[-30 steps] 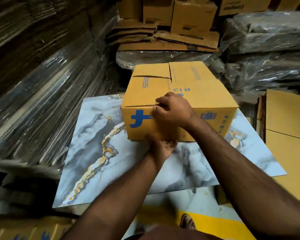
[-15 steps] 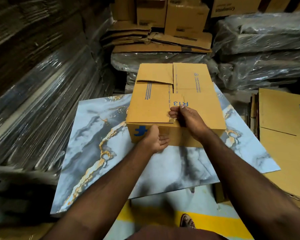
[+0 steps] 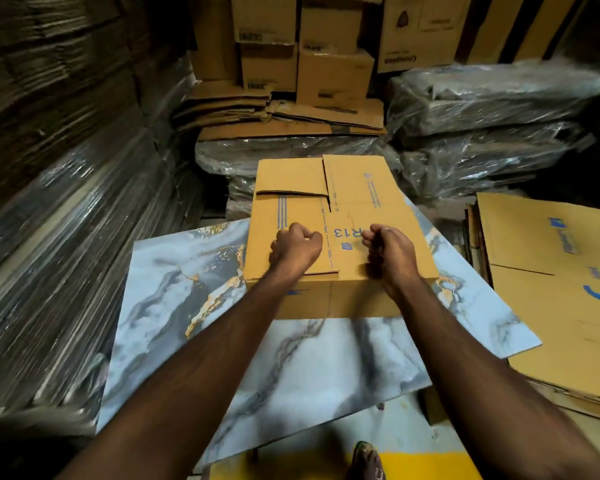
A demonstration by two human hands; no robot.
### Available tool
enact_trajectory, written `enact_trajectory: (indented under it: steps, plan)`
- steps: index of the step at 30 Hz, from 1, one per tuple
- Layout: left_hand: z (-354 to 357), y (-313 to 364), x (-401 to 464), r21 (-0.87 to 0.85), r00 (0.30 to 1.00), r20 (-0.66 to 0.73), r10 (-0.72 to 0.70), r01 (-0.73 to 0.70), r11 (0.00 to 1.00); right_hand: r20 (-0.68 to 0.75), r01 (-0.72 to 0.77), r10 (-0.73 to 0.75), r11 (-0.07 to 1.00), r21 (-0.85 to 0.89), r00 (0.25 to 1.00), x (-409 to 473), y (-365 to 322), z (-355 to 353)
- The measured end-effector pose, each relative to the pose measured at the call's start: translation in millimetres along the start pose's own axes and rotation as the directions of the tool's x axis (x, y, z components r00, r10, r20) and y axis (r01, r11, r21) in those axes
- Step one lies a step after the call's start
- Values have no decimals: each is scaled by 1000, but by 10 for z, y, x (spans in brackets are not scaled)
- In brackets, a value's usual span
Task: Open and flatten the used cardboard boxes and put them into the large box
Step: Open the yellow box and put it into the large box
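Observation:
A yellow-brown cardboard box [image 3: 354, 188] marked "R13" stands on a marble-patterned board [image 3: 312, 362], its top flaps folded shut and interlocked. Both hands lie on the near half of its top. My left hand [image 3: 297, 247] is curled into a fist on the left near flap, knuckles close to the flap seam. My right hand [image 3: 390, 252] is curled the same way on the right flap, just right of the "R13" print. I see no flap edge held in either hand. The fingertips are tucked out of sight.
A stack of flattened cardboard [image 3: 555, 292] lies to the right of the board. Plastic-wrapped bundles [image 3: 66, 237] wall in the left side and the back right. Stacked boxes and flattened sheets [image 3: 291, 109] stand behind. My foot [image 3: 369, 462] is on the floor below.
My right hand has left the box's near top edge and my left hand its front face. Both now sit curled on the box top, apart from each other.

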State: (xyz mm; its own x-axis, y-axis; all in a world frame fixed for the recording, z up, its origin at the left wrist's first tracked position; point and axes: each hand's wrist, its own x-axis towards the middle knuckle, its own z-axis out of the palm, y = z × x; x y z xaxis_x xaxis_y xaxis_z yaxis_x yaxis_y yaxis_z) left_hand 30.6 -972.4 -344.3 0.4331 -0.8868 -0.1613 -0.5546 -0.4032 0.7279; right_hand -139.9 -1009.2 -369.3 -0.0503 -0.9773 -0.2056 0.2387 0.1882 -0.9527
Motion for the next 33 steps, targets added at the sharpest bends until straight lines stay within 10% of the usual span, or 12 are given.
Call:
enact_trajectory:
  steps: [4, 16, 18, 23, 27, 33]
  plan:
    - [288, 151, 203, 295, 996, 27, -81, 70, 953, -2, 50, -51, 995, -81, 999, 303, -162, -107]
    - [647, 208, 609, 478, 991, -25, -134, 130, 869, 38, -225, 222, 971, 79, 974, 1347, -406, 716]
    - [655, 209, 627, 519, 990, -15, -140, 127, 845, -53, -108, 103, 989, -106, 993, 1513, -285, 793]
    - [577, 328, 717, 663, 995, -13, -100, 83, 744, 148, 364, -381, 596, -716, 913, 1726, 310, 558]
    - [463, 468, 731, 685, 997, -41, -70, 79, 724, 235, 404, -369, 494, -770, 899, 1721, 312, 571]
    - [-149, 654, 805, 671, 994, -107, -6, 77, 738, 627, 653, -238, 44, -756, 742, 1605, 351, 583]
